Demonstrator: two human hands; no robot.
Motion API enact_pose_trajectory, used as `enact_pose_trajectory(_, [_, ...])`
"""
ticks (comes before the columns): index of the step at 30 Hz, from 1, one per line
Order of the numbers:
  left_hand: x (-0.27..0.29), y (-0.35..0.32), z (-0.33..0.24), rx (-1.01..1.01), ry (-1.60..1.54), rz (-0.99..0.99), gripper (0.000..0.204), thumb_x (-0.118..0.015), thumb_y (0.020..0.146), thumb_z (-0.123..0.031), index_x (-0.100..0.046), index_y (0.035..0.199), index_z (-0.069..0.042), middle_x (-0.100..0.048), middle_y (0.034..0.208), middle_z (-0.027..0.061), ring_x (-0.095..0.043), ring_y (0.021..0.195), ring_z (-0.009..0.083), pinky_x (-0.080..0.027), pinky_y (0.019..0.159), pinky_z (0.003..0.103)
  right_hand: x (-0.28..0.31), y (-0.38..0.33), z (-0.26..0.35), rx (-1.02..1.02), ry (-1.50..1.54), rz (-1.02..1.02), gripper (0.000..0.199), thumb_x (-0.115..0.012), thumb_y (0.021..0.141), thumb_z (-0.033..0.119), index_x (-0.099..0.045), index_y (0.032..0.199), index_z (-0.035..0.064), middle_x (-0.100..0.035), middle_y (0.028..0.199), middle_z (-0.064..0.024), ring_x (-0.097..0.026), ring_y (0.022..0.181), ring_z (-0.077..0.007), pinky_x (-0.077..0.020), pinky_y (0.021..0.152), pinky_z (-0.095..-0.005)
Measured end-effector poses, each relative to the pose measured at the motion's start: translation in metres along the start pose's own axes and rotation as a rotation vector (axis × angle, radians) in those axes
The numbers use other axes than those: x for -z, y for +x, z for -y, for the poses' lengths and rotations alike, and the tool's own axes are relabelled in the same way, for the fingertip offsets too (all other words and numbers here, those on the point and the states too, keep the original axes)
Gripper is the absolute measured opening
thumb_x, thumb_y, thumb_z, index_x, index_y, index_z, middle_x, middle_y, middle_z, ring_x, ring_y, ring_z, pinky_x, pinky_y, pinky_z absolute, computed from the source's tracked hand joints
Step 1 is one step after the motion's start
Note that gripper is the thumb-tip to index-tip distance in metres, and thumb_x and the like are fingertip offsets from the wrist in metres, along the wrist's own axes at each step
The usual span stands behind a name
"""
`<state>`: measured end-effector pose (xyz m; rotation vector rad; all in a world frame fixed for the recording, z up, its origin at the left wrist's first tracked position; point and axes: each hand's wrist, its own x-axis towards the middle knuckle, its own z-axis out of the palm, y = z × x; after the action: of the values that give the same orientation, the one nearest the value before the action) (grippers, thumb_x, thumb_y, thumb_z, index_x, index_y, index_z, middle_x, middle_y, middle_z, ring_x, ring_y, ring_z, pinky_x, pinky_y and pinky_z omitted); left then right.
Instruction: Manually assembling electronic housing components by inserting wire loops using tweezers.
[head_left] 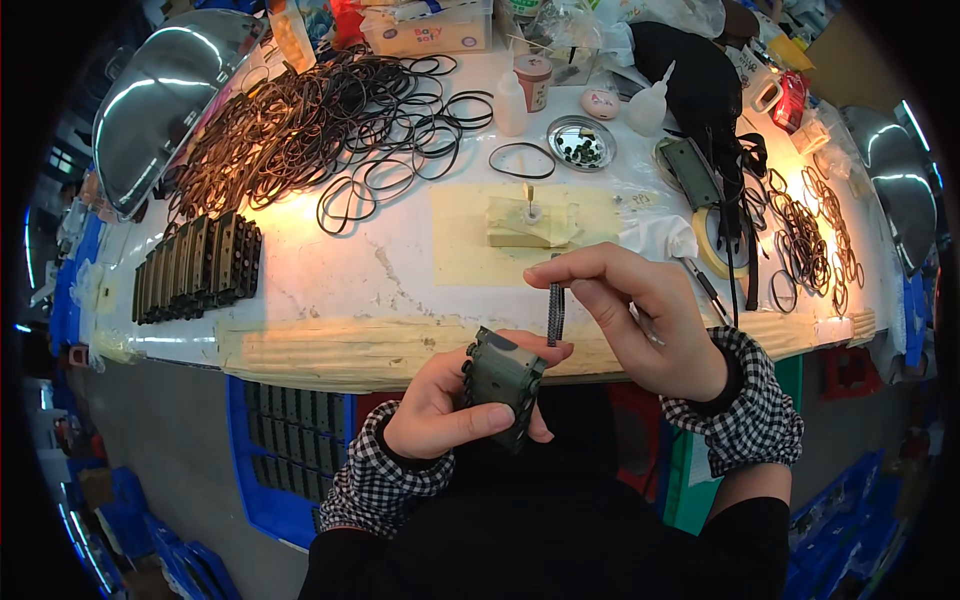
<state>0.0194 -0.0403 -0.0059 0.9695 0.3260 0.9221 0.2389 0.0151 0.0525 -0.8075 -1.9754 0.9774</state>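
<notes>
My left hand (465, 400) is wrapped round a dark green plastic housing (507, 372), boxy with ridged edges, tilted above my lap at the table's front edge. My right hand (635, 320), just right of it and higher, has thumb and index finger closed at the top of a narrow dark band (556, 315) with a textured look. The band hangs upright, and its lower end meets the left fingertips behind the housing. Whether it is a closed loop or attached to the housing, I cannot tell.
Black rubber rings (330, 120) lie heaped at the back left, more rings (800, 235) at the right. Green housings (205, 265) stand in a row at the left. Ahead are a taped block (530, 222) with an upright pin and a dish of small dark parts (605, 140).
</notes>
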Motion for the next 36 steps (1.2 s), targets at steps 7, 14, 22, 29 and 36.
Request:
enact_pose_trajectory(7, [-0.001,0.001,-0.003,0.016,0.038,-0.004,0.057,-0.06,0.085,-0.01,-0.041,0.131,0.017,-0.042,0.139,0.0284,-0.066,0.085,0.029,-0.06,0.075,0.044,0.001,0.001,0.0,0.01,-0.001,0.0,0.018,-0.05,0.097,0.004,-0.062,0.111,-0.0003,-0.069,0.098,-0.0129,-0.069,0.09,-0.0215,-0.0531,0.076,-0.0292])
enact_pose_trajectory(14, [-0.004,0.001,-0.007,0.037,0.029,-0.002,0.053,-0.059,0.085,-0.007,-0.043,0.132,0.013,-0.043,0.14,0.0256,-0.067,0.087,0.0274,-0.057,0.079,0.042,0.002,0.001,0.0,0.008,-0.005,0.002,0.018,-0.05,0.097,0.003,-0.062,0.11,-0.0002,-0.069,0.098,-0.0123,-0.068,0.09,-0.0208,-0.053,0.076,-0.0287])
enact_pose_trajectory(22, [-0.008,0.002,-0.007,0.035,0.094,-0.048,0.053,-0.061,0.084,-0.011,-0.046,0.128,0.016,-0.045,0.138,0.0261,-0.067,0.082,0.0276,-0.059,0.074,0.042,0.006,0.0,0.006,-0.12,-0.111,0.027,0.024,-0.064,0.085,-0.004,-0.065,0.108,0.0021,-0.07,0.095,-0.0096,-0.065,0.072,-0.0108,-0.0484,0.059,-0.0233])
enact_pose_trajectory(29, [0.003,-0.003,0.004,-0.028,-0.055,-0.052,0.05,-0.06,0.086,-0.014,-0.049,0.126,0.013,-0.046,0.134,0.0264,-0.066,0.083,0.0269,-0.06,0.071,0.041,0.008,0.002,0.0,0.106,-0.27,-0.112,0.026,-0.075,0.074,-0.004,-0.07,0.099,0.0036,-0.068,0.084,-0.0094,-0.065,0.07,-0.0187,-0.0501,0.058,-0.0267])
enact_pose_trajectory(36, [0.008,0.004,0.015,-0.086,-0.248,-0.172,0.035,-0.052,0.097,-0.014,-0.045,0.126,0.005,-0.055,0.118,0.0181,-0.064,0.096,0.0244,-0.056,0.086,0.043,-0.004,0.0,0.018,0.101,-0.197,-0.067,0.024,-0.072,0.078,-0.002,-0.07,0.101,0.0036,-0.066,0.079,-0.0081,-0.066,0.07,-0.0208,-0.0506,0.059,-0.0292])
